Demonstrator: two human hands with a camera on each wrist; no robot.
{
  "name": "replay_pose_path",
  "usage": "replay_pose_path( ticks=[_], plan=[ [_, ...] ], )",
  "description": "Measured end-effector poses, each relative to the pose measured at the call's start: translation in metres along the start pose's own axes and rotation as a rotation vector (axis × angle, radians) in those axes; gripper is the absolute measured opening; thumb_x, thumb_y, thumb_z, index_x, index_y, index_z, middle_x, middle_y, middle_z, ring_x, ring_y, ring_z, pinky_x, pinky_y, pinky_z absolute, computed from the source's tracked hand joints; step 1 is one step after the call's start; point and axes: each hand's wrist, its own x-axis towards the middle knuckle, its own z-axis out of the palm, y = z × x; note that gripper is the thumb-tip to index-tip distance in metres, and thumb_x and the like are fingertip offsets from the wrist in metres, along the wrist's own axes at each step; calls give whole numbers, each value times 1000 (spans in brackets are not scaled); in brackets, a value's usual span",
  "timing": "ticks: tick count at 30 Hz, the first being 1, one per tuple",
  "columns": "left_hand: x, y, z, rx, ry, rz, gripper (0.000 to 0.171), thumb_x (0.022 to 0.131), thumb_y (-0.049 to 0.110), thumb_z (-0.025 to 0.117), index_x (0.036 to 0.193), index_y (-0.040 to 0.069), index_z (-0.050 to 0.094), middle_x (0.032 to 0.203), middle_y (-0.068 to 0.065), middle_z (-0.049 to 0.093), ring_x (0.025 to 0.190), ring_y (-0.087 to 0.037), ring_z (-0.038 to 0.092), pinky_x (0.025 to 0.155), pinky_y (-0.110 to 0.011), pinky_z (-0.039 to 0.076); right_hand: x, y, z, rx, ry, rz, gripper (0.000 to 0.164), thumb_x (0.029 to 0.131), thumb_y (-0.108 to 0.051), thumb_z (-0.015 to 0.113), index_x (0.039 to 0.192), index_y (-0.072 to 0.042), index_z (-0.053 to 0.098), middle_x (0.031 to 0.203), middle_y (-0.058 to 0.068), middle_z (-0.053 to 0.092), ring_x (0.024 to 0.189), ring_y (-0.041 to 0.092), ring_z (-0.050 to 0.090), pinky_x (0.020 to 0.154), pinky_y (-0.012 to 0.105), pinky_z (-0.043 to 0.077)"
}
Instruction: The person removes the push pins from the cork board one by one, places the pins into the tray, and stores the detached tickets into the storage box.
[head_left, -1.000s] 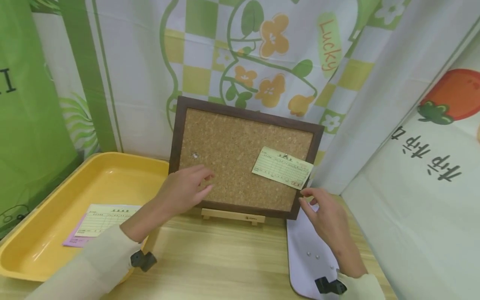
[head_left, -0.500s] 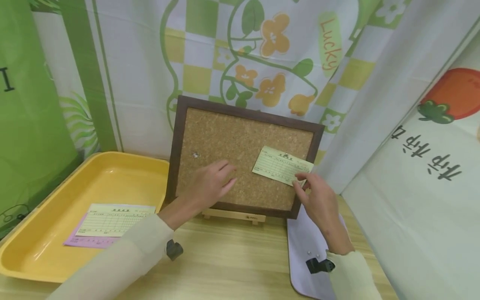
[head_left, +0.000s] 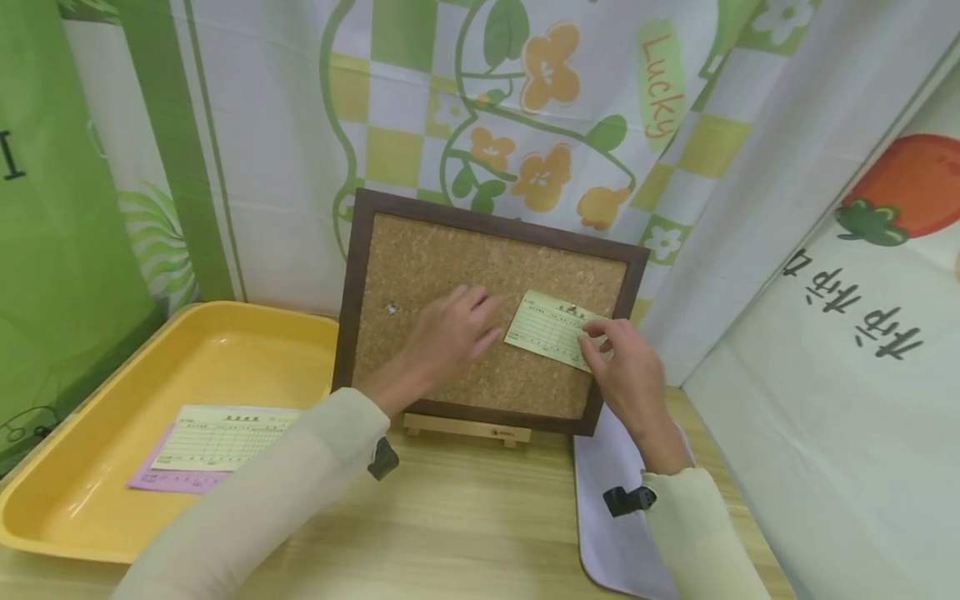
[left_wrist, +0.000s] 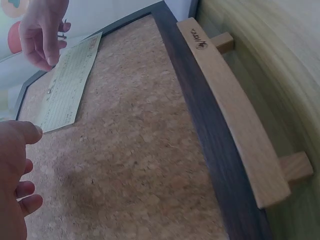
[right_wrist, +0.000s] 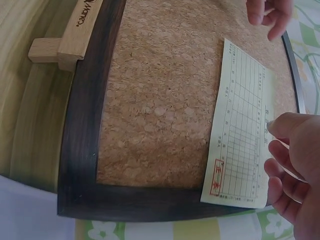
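Observation:
A framed cork board (head_left: 435,267) leans on a small wooden easel (head_left: 457,429). On its right side hangs a pale yellow receipt slip (head_left: 547,329), tilted, with a pushpin (head_left: 573,309) near its top edge. My right hand (head_left: 630,371) is over the slip's right part, fingers loosely bent; in the right wrist view its thumb (right_wrist: 287,125) is close to the slip's printed heading. Whether it touches the paper is unclear. My left hand (head_left: 450,333) hovers in front of the bare cork left of the slip, fingers relaxed, holding nothing.
A yellow tray (head_left: 217,358) at the left holds a yellow slip (head_left: 217,437) over a pink one (head_left: 176,481). A pale purple clipboard-like board (head_left: 607,517) lies at the right, partly under my right arm. Another pushpin (head_left: 391,308) sits at the cork's left.
My left hand has moved right and up across the cork toward the slip. My right hand has risen from the frame's lower right corner to the slip, which stays in place.

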Motion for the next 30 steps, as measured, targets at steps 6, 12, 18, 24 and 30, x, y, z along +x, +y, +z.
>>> replay_pose_path(
  ticks=[6, 12, 18, 24, 30],
  plan=[
    [12, 3, 6, 9, 8, -6, 33, 95, 22, 77, 124, 8, 70, 104, -5, 67, 85, -18, 63, 62, -24, 51, 14, -4, 6, -10, 17, 11, 14, 94, -11, 76, 107, -6, 73, 99, 8, 72, 79, 26, 67, 61, 43, 50],
    [26, 7, 9, 21, 7, -16, 35, 95, 24, 76, 124, 6, 70, 110, -6, 68, 94, -20, 66, 66, -26, 55, 28, -9, 9, 1, 7, 39, 15, 94, -12, 75, 109, -6, 73, 102, 8, 73, 79, 26, 68, 65, 43, 51],
    [36, 14, 18, 29, 3, -47, 28, 97, 23, 74, 120, 8, 69, 104, -6, 67, 88, -20, 66, 59, -26, 52, 32, -7, 10, 8, 23, 17, 15, 92, -10, 77, 106, -5, 73, 99, 10, 73, 77, 26, 68, 64, 44, 52],
    [42, 18, 22, 23, 5, -73, 27, 98, 22, 72, 121, 8, 69, 104, -6, 65, 87, -20, 66, 54, -26, 51, 35, -4, 8, 1, 9, 31, 14, 91, -9, 78, 104, -5, 74, 99, 11, 74, 76, 26, 69, 64, 43, 52],
    [49, 19, 21, -12, -31, -91, 23, 100, 18, 69, 120, 6, 69, 105, -7, 64, 85, -20, 65, 57, -26, 53, 37, -3, 9, 6, 12, 36, 12, 91, -9, 78, 102, -6, 75, 98, 11, 74, 76, 26, 69, 65, 43, 53]
  ],
)
